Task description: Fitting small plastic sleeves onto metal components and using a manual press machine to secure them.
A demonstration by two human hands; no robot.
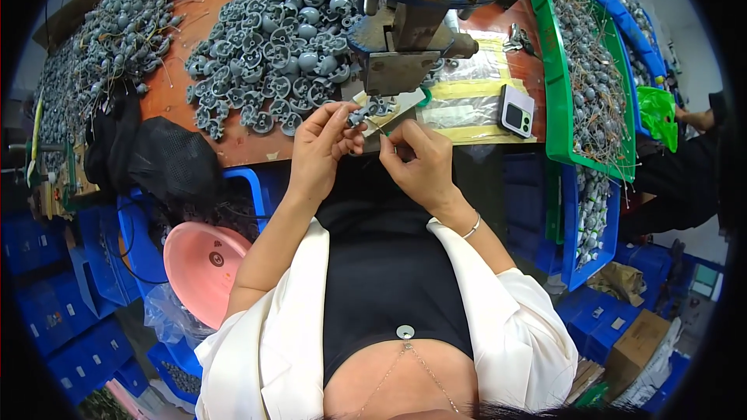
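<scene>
My left hand (320, 138) is closed at the table's front edge, pinching a small grey plastic part (360, 115) between thumb and fingertips. Just to its right, my right hand (422, 162) has its fingers curled in a pinch close to that part. A thin strand seems to run between the two hands, but what the right fingers grip is too small to make out. Directly beyond my hands stands a worn metal press (401, 70), its head above the grey part. A large heap of grey cup-shaped plastic parts (284, 39) covers the table behind my left hand.
At the far left lies a pile of grey parts with wires (128, 27). A phone (515, 111) rests on taped sheeting (467, 101). To the right is a green tray (554, 85) of wired parts. A pink basin (194, 264) stands lower left. Another person's arm (696, 119) shows at right.
</scene>
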